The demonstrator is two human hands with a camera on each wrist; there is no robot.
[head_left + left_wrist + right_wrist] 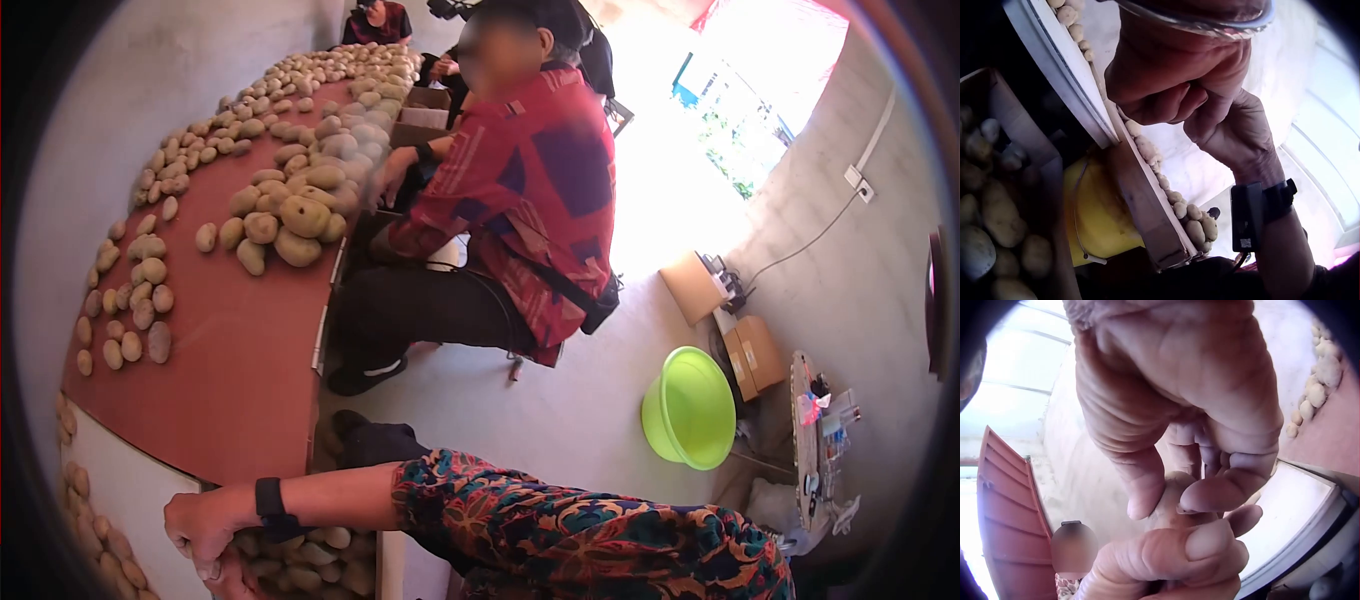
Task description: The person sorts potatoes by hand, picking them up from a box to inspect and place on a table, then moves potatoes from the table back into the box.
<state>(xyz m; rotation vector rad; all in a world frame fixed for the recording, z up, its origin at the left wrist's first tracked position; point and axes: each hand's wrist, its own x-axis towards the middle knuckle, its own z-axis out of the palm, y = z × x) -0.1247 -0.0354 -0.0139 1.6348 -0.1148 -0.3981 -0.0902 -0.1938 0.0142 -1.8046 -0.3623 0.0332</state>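
My two hands meet at the table's near end. In the right wrist view, my right hand (1179,381) comes down from above, its thumb and fingers pinching the top of a small tan potato (1175,517). From below, my left hand (1160,559) grips the same potato, its thumb lying across the front. Fingers cover most of the potato. The left wrist view has my left hand (1172,81) curled, with the right hand (1238,134) against it. In the head view the right hand (208,522) overlaps a white board (140,500), and the left hand (232,580) is partly cut off.
Potatoes (300,215) lie heaped and scattered along the red table (240,400). A box of potatoes (1000,219) stands beside a yellow bucket (1100,212). A person in a red patterned shirt (530,190) sits along the table. On the floor is a green basin (690,410).
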